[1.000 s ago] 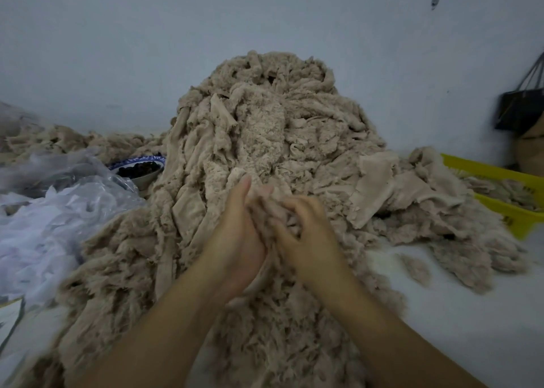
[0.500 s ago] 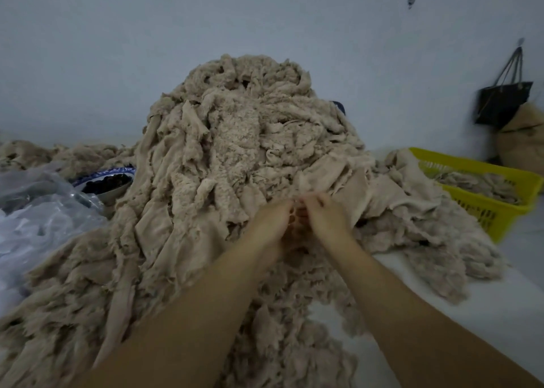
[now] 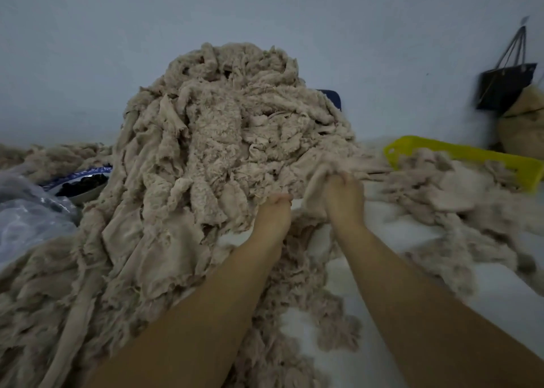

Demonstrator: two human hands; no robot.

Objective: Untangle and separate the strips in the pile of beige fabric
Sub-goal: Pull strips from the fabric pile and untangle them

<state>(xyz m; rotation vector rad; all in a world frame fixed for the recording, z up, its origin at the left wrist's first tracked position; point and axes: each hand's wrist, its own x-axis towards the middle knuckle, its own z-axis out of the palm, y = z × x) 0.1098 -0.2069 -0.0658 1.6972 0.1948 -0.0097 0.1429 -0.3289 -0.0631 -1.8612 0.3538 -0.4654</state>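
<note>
A tall mound of tangled beige fabric strips [image 3: 223, 140] rises in front of me on a white surface. My left hand [image 3: 272, 211] grips the lower right edge of the mound, fingers curled into the cloth. Just to its right, my right hand [image 3: 343, 196] holds a beige strip [image 3: 316, 181] that drapes over its knuckles and stretches rightward toward a lower heap of loose beige fabric [image 3: 447, 187]. The two hands are a short gap apart. Fingertips of both are buried in fabric.
A yellow plastic basket [image 3: 468, 155] sits at the right behind the loose heap. A dark bag [image 3: 504, 85] hangs on the wall at far right. At left are a blue-rimmed bowl [image 3: 79, 181] and clear plastic bags [image 3: 32, 214]. White surface [image 3: 477, 299] shows bottom right.
Both hands have moved up and rightward along the mound's lower edge and come apart. The right hand now pulls a strip toward the right; the view has shifted slightly.
</note>
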